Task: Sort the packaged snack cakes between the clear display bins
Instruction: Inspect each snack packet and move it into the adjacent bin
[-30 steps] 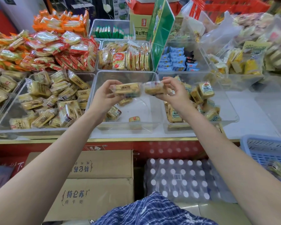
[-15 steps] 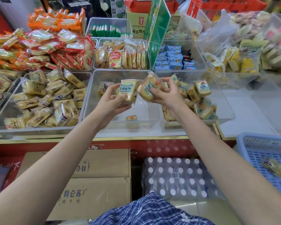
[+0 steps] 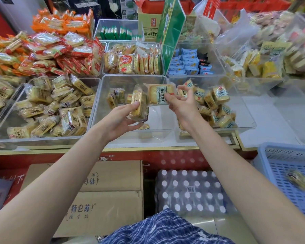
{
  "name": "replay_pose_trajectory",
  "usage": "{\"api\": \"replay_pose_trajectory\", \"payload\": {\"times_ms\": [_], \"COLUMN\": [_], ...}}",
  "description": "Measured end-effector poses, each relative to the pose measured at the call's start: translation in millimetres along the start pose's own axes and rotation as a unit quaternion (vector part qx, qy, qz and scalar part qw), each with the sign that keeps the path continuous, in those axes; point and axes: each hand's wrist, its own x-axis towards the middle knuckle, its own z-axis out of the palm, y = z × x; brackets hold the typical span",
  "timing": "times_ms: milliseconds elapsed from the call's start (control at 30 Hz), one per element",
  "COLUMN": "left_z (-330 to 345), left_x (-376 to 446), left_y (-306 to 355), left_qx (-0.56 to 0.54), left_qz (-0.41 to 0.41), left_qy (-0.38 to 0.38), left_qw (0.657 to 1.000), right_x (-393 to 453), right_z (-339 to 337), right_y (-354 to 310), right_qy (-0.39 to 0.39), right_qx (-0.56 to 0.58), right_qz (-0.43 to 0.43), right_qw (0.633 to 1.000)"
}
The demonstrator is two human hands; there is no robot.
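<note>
My left hand (image 3: 121, 118) grips a yellow packaged snack cake (image 3: 139, 104) on edge above the middle clear bin (image 3: 130, 80). My right hand (image 3: 182, 103) pinches a second snack cake (image 3: 158, 94), its label facing me, just right of the first. The two packs nearly touch. A few packs (image 3: 115, 97) lie at the back of the middle bin. The left bin (image 3: 11, 110) is heaped with similar yellow packs (image 3: 60, 106). The right bin (image 3: 246, 111) holds a smaller pile of packs (image 3: 215, 103).
Behind stand bins of red-and-orange packs (image 3: 60, 55), yellow biscuits (image 3: 132, 62) and blue packs (image 3: 188, 62), with a green sign (image 3: 171, 32) upright between them. A blue basket (image 3: 292, 175) sits at lower right. Cardboard boxes (image 3: 102, 194) and bottled water (image 3: 190, 192) lie under the counter.
Both hands have turned their packs: the left one now stands on edge lower in the hand, and the right one has tipped up to show its label.
</note>
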Motion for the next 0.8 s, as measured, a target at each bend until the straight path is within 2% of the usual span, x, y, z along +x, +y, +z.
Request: {"api": "replay_pose_trajectory", "payload": {"times_ms": [167,367,433,500,633,800], "left_z": [-3.7,-4.7,-5.7,-6.0,-5.2,2.2], "left_x": [-0.6,1.4,2.1,2.7,6.6,18.0], "left_y": [1.0,1.5,1.1,0.0,-4.1,-5.8], "left_qx": [0.005,0.024,0.021,0.011,0.005,0.024], "left_qz": [0.031,0.031,0.026,0.023,0.018,0.01], "left_qy": [0.012,0.03,0.029,0.028,0.04,0.046], "left_qw": [0.999,0.999,0.999,0.999,0.999,0.999], "right_x": [-0.9,4.1,6.4,7.6,11.0,17.7], "right_z": [-2.1,-5.9,-8.9,-11.6,-15.7,-27.8], "right_y": [2.1,8.4,10.1,8.5,8.3,12.9], "right_qy": [-0.042,0.021,0.037,0.056,0.047,0.064], "right_qx": [0.022,0.047,0.085,0.166,0.353,0.372], "right_qz": [0.014,0.068,0.097,0.143,0.231,0.229], "right_qw": [0.999,0.996,0.991,0.974,0.905,0.897]}}
